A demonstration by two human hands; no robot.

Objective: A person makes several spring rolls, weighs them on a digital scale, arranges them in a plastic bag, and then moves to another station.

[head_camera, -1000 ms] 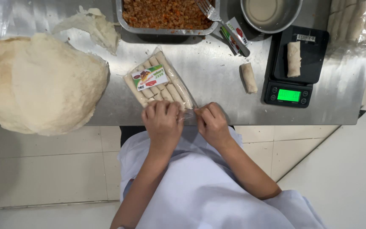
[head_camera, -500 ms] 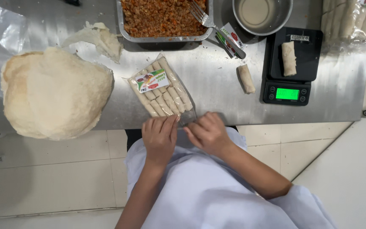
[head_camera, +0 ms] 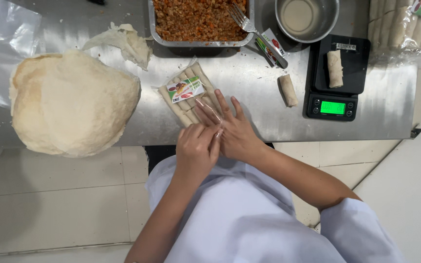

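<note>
My right hand (head_camera: 235, 131) lies at the front edge of the steel table (head_camera: 259, 122) with its fingers spread, and a thin clear plastic glove (head_camera: 208, 108) shines over the fingertips. My left hand (head_camera: 197, 148) sits against it from the left and pinches the glove at the right hand's side. The spread fingertips reach the lower end of a sealed packet of pale spring rolls (head_camera: 186, 90) with a coloured label, lying slantwise on the table.
A big pile of round wrappers (head_camera: 69, 102) lies at the left, with a torn wrapper (head_camera: 127, 44) behind it. At the back stand a tray of minced filling (head_camera: 196, 19) with a fork (head_camera: 249, 24) and a metal bowl (head_camera: 307, 17). A black scale (head_camera: 337, 83) carries one roll, and a loose roll (head_camera: 288, 90) lies beside it.
My hands rose from below the table edge onto it. The right hand went from curled to fingers spread, with the glove now over them; the left hand holds its side.
</note>
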